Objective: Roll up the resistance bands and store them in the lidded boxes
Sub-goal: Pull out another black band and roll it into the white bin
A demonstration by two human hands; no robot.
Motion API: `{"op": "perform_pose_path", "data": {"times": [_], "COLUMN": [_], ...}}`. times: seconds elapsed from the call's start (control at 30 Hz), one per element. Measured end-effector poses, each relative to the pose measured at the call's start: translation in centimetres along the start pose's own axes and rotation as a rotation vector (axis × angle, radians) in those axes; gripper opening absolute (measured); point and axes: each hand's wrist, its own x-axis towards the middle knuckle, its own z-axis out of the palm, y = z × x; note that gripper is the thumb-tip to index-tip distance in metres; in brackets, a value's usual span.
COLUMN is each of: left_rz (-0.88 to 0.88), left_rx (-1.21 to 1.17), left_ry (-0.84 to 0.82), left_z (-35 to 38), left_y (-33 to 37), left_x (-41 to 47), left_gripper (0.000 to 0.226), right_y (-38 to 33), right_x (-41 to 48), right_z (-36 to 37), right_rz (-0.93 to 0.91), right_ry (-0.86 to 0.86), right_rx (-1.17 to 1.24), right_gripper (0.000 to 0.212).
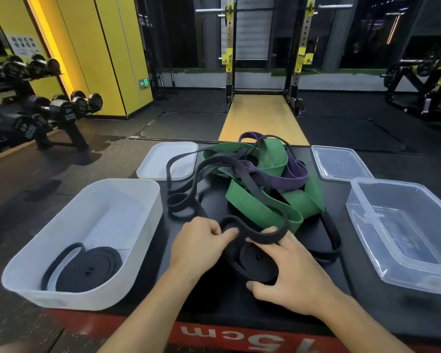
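**Hands on half-rolled black band, mid-table**

Hands low centre, both on the same black band. My right hand clamps the black coil flat on the black tabletop, thumb at the near edge, fingers over the far side. My left hand pinches the loose black strap just where it feeds into the coil; the strap arches over my right fingers. Hands close together, not touching as far as I can tell.

Left of my hands: white opaque box, open, with one rolled black band lying flat in its near end, tail partly loose. Right: clear plastic box, open, nothing visible inside.

Behind the hands: tangled pile, green band widest, purple band threaded through it, thin black loops spilling left over the table. One loop lies across the white lid, which sits behind the white box. Clear lid behind the clear box.

Red table edge nearest me, white print on it. Far back: dumbbell rack left, squat rack centre.
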Motion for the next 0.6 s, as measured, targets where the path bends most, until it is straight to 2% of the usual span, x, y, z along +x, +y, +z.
{"op": "perform_pose_path", "data": {"times": [0.1, 0.17, 0.2, 0.23, 0.3, 0.33, 0.37, 0.5, 0.53, 0.6], "left_rz": [0.060, 0.263, 0.388, 0.511, 0.604, 0.575, 0.519, 0.251, 0.164, 0.037], "left_rx": [0.244, 0.281, 0.262, 0.240, 0.154, 0.159, 0.190, 0.367, 0.354, 0.451], "left_ry": [0.104, 0.167, 0.124, 0.020, -0.269, -0.342, -0.329, 0.146, 0.188, 0.131], "left_z": [0.2, 0.3, 0.2, 0.1, -0.2, -0.4, -0.5, -1.4, -1.7, -1.6], "left_y": [0.8, 1.0, 1.1, 1.1, 1.0, 1.4, 1.8, 2.4, 2.3, 1.5], "left_x": [0.2, 0.9, 1.4, 2.1, 3.3, 3.6, 3.7, 4.5, 4.6, 4.7], "left_gripper": [0.055, 0.033, 0.027, 0.032, 0.033, 0.029, 0.028, 0.037, 0.039, 0.037], "right_y": [0.2, 0.1, 0.0, 0.0, -0.1, -0.2, -0.2, -0.2, -0.2, -0.2], "right_x": [-0.1, -0.2, -0.2, -0.2, -0.2, -0.2, -0.2, -0.2, -0.2, -0.1], "right_z": [0.1, 0.1, 0.0, -0.1, -0.2, -0.2, -0.2, -0.2, -0.2, -0.3], "right_rz": [-0.022, -0.034, -0.043, -0.053, -0.060, -0.052, -0.046, -0.043, -0.040, -0.039], "right_ry": [0.022, 0.001, -0.008, -0.013, -0.027, -0.042, -0.057, -0.059, -0.059, -0.055], "right_rx": [0.021, 0.019, 0.016, 0.013, 0.004, -0.008, -0.025, -0.022, -0.017, -0.014], "right_gripper": [0.081, 0.083, 0.083, 0.083, 0.084, 0.085, 0.086, 0.085, 0.085, 0.084]}}
